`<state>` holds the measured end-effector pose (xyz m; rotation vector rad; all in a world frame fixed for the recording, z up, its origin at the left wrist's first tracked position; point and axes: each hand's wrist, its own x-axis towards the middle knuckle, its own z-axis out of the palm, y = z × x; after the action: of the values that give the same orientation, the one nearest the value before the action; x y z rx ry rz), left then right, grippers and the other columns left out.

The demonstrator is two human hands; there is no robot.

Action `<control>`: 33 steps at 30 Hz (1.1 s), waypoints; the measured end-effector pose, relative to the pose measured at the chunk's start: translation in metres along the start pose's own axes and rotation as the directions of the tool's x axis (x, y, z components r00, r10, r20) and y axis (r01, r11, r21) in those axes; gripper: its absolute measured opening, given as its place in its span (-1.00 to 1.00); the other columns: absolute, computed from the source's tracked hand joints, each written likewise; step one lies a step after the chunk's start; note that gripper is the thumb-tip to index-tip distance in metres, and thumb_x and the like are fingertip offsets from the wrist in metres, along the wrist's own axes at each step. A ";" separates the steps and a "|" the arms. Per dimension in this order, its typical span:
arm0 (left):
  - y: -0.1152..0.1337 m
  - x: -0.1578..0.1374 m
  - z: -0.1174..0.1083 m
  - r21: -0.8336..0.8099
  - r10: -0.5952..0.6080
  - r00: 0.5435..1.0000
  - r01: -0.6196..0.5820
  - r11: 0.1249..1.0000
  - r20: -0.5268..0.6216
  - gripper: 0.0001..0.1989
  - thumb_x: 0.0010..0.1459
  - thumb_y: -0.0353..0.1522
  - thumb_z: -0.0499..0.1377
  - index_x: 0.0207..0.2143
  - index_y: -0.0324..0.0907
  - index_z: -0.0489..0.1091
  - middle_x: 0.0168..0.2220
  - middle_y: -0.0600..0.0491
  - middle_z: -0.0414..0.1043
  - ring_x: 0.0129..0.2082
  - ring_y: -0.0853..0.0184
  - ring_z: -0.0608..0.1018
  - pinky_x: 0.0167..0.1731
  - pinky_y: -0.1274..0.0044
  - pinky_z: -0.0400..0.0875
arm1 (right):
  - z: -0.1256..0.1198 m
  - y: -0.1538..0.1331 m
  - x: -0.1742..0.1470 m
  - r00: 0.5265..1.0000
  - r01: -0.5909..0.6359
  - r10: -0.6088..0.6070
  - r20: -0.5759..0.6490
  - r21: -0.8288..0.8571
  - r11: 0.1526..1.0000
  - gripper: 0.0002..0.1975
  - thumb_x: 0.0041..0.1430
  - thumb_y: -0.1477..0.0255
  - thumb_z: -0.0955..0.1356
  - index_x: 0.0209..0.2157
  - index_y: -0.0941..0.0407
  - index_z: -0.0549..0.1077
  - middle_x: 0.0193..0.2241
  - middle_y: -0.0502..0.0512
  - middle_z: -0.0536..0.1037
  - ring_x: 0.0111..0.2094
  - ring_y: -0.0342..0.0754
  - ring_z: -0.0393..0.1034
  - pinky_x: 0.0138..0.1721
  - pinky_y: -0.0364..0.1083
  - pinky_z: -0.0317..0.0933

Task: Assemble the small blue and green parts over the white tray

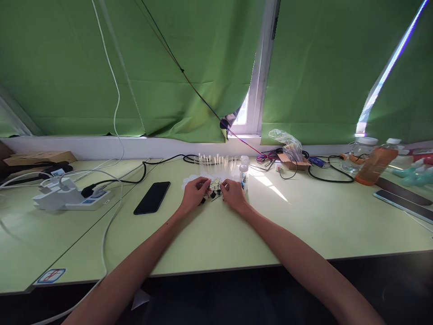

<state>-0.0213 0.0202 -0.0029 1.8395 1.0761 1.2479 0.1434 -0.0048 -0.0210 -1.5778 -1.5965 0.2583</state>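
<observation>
Both hands rest at the middle of the table, close together over a pile of small parts with thin wire legs, which look like electronic components (213,195). My left hand (194,193) lies on the left side of the pile, thumb and fingertips closed in a pinch. On the right side, my right hand (233,192) is also closed at the fingertips. What either pinch holds is too small to tell. Just behind stand several clear tubes (219,166), with round white caps (188,180) to their left. Capped clear tubes (244,172) stand beside my right hand, one with small parts inside.
A black phone (152,198) lies left of my hands. Further left are a white power strip (74,196) and a loose white cable (111,225). At back right are a small cardboard box (292,162), black cables, a clear jar (355,155) and an orange bottle (377,164).
</observation>
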 end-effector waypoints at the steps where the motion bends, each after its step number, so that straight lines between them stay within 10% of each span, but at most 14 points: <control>1: -0.001 0.000 0.000 -0.004 -0.003 1.000 0.003 1.000 0.009 -0.68 0.10 -0.10 0.19 -0.34 -0.18 0.46 -0.51 0.07 0.50 -0.53 0.35 0.52 -0.43 0.54 0.39 | 0.000 0.000 0.000 1.000 0.016 -0.016 -0.012 0.021 1.000 -0.81 0.20 0.36 0.28 -0.42 0.08 0.48 -0.60 -0.04 0.48 -0.53 -0.14 0.31 -0.45 -0.18 0.07; 13: 0.002 -0.004 0.003 0.161 0.017 0.997 -0.028 0.987 0.070 -0.71 0.02 -0.24 0.22 -0.23 -0.21 0.47 -0.44 0.03 0.53 -0.50 0.30 0.54 -0.41 0.48 0.41 | 0.000 -0.001 0.000 0.971 0.145 -0.099 -0.218 0.210 0.967 -0.73 0.25 0.25 0.21 -0.45 0.08 0.34 -0.71 -0.14 0.24 -0.64 -0.18 0.09 -0.48 -0.20 0.00; 33: -0.004 -0.004 0.005 0.306 0.110 0.990 -0.132 0.943 0.089 -0.72 0.10 -0.22 0.17 -0.20 -0.18 0.50 -0.35 0.01 0.57 -0.42 0.27 0.56 -0.32 0.46 0.43 | 0.004 0.000 -0.001 0.966 0.193 -0.149 -0.210 0.205 0.960 -0.73 0.24 0.25 0.22 -0.44 0.08 0.36 -0.70 -0.14 0.27 -0.63 -0.18 0.11 -0.48 -0.19 0.00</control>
<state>-0.0183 0.0182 -0.0099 2.2005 1.1899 1.1200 0.1409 -0.0041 -0.0236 -1.2443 -1.4869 0.1783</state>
